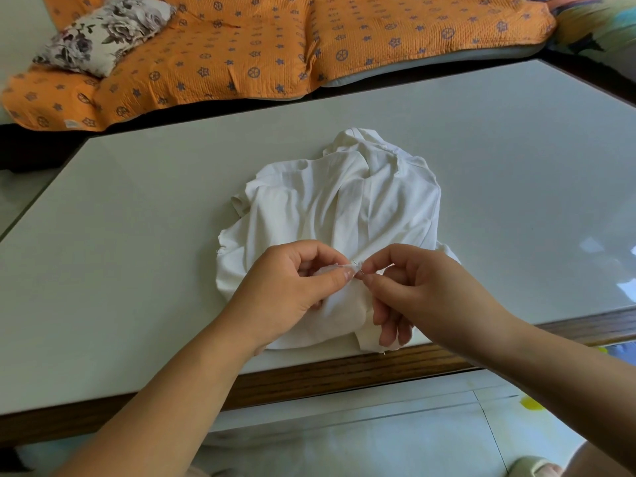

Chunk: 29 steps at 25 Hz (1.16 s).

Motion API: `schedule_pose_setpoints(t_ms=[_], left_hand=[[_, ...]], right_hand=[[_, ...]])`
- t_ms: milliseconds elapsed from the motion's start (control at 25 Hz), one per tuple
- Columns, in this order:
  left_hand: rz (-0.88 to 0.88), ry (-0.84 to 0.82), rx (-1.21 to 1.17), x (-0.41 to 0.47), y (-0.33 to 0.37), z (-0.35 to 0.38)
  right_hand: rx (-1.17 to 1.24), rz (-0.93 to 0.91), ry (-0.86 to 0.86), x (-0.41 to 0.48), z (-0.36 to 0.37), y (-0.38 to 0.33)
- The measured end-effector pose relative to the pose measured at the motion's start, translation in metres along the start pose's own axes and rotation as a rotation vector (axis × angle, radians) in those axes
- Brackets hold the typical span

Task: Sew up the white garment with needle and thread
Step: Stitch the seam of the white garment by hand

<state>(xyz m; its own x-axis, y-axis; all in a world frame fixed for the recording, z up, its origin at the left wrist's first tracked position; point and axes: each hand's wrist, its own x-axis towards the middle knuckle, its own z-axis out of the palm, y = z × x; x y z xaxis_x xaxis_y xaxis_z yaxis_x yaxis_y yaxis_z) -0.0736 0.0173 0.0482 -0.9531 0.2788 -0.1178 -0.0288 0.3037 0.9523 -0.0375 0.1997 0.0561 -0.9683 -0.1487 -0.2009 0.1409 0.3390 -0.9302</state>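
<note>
A crumpled white garment [344, 208] lies on the white table [155, 218], its near edge reaching the table's front. My left hand [292, 290] pinches a small fold of the fabric between thumb and forefinger. Right beside it, my right hand [413, 287] pinches a thin metal needle [357, 266] at the fold, its other fingers hanging over the cloth. No thread shows clearly.
The table has a wooden front edge [344, 373]. Behind it stands a sofa under an orange patterned cover [258, 46] with a floral cushion [103, 32]. Pale tiled floor [378, 435] lies below.
</note>
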Motion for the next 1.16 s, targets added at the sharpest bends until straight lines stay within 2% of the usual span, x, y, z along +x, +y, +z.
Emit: schedule_pose_setpoints(t_ms=[1160], left_hand=[[-0.109, -0.079, -0.131, 0.0027, 0.0019, -0.0106]], right_hand=[[0.117, 0.002, -0.106, -0.0012, -0.0095, -0.0016]])
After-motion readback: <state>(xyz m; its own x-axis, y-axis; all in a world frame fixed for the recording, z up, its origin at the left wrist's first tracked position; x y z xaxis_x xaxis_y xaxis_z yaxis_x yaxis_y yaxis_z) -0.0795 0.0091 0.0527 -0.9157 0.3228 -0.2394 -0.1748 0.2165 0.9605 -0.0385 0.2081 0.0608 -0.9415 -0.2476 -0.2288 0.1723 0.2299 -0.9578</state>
